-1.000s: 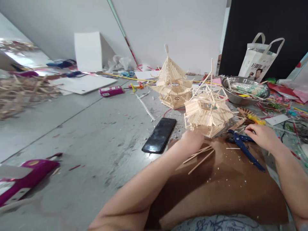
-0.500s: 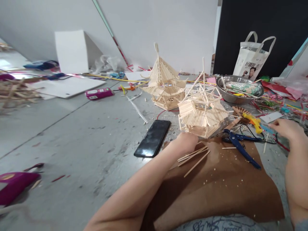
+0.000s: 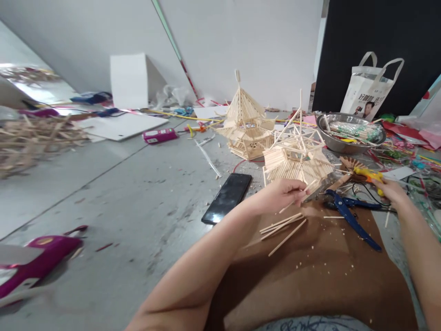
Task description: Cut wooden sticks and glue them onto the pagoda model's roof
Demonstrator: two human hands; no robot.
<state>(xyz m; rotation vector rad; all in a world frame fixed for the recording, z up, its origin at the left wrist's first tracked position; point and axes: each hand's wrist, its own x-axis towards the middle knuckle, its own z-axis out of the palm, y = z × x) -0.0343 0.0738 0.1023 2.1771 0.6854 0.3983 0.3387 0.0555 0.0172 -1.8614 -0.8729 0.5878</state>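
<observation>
My left hand (image 3: 287,193) pinches a thin wooden stick (image 3: 288,208) in front of the nearer stick-built pavilion model (image 3: 296,158), whose upper frame is partly bare. My right hand (image 3: 392,193) is closed on a yellow hot glue gun (image 3: 368,174), which points left toward the model. Below my left hand, several loose wooden sticks (image 3: 280,225) lie on a brown sheet (image 3: 330,276). Blue-handled cutters (image 3: 354,220) rest between my hands, across the sheet's far edge. Behind stands a second pavilion model (image 3: 246,122) with a full pointed roof.
A black phone (image 3: 227,197) lies left of the nearer model. At back right are a metal bowl (image 3: 351,146) of packed sticks and a white bag (image 3: 367,92). Magenta tools (image 3: 160,135) and a stick pile (image 3: 37,142) are on the left. Cables and scraps clutter the right.
My left hand has risen and moved right, with a stick now showing in its fingers. My right hand has moved left onto the glue gun. The view has shifted slightly left.
</observation>
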